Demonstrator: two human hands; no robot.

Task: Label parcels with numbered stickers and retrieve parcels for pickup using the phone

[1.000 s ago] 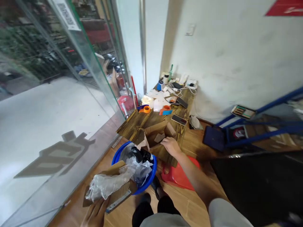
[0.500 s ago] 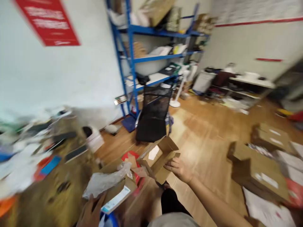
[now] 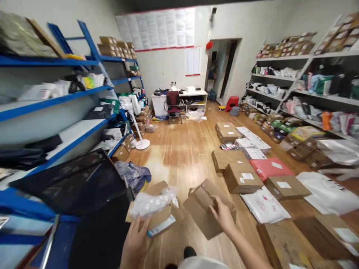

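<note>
My left hand (image 3: 137, 233) grips the near side of an open cardboard box (image 3: 158, 218). Clear air-cushion wrap (image 3: 154, 201) bulges from the top of this box, and a white and blue label shows on its side. On the right, my right hand (image 3: 223, 215) has its fingers closed over the edge of a second cardboard box (image 3: 209, 220), which is tilted with its flaps loose. Both boxes are held above the wooden floor, apart from each other. Whatever lies beneath the wrap is hidden.
A black mesh chair (image 3: 98, 209) stands close on my left, beside blue shelving (image 3: 70, 138). Cardboard parcels (image 3: 242, 181) and a white mailer bag (image 3: 266, 205) lie on the floor to the right. A white fan (image 3: 142, 144) stands farther ahead, left of the wooden floor (image 3: 171, 149).
My view has swung right, from the cluttered table toward the room and floor parcels. Both boxes have moved along with my hands, and the right one is now turned differently.
</note>
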